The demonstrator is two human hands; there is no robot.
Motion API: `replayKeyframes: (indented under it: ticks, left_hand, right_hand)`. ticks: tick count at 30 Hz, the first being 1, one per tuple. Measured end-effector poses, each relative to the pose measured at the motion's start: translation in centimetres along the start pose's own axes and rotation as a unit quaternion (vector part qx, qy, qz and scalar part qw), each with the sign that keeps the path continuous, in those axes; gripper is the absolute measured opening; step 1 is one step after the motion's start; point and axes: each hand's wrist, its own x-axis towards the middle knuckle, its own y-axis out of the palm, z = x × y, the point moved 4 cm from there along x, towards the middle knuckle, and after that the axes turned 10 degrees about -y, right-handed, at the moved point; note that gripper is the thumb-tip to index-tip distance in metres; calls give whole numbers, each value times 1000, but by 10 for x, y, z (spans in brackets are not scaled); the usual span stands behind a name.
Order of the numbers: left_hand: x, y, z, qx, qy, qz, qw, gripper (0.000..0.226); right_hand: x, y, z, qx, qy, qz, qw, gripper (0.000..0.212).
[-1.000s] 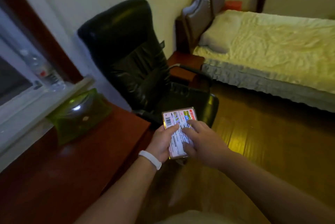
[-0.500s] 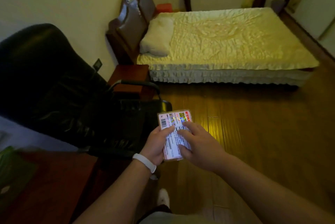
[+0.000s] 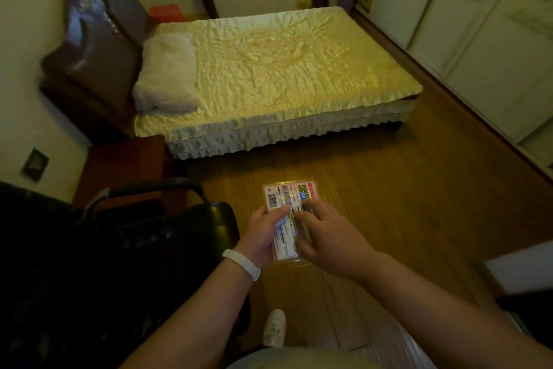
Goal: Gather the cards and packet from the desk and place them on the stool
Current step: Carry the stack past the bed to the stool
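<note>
Nearest the camera, a white shoe stands on the wooden floor, between the two forearms that reach forward. The left hand, with a white wristband on its wrist, has its grip closed on the left edge of the packet, thumb lying across the printed face and fingers hidden beneath. The right hand grips the same packet from the right side, its fingers curled over the printed face and its thumb pressed near the lower edge. The packet is held in the air above the floor, roughly flat, its barcode end pointing away; whether loose cards lie under it cannot be told. To the left, close by, is a black office chair, its armrest just left of the hands. Farther left stands a reddish wooden nightstand. Beyond that lies a bed with a yellow cover, a pillow and a dark headboard. At the far right runs a pale wardrobe.
</note>
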Motion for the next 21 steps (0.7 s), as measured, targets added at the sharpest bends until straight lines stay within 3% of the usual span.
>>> replayKeyframes:
  ticks: [10,21]
  left_hand:
    - [80,54,-59,71,-37,99,992,29]
    - [180,155,-73,149,-78,135,976,36]
  right_hand:
    - [34,-31,-59,3,138,-44,989,52]
    - [30,-58,-178,30,208,-83,974,50]
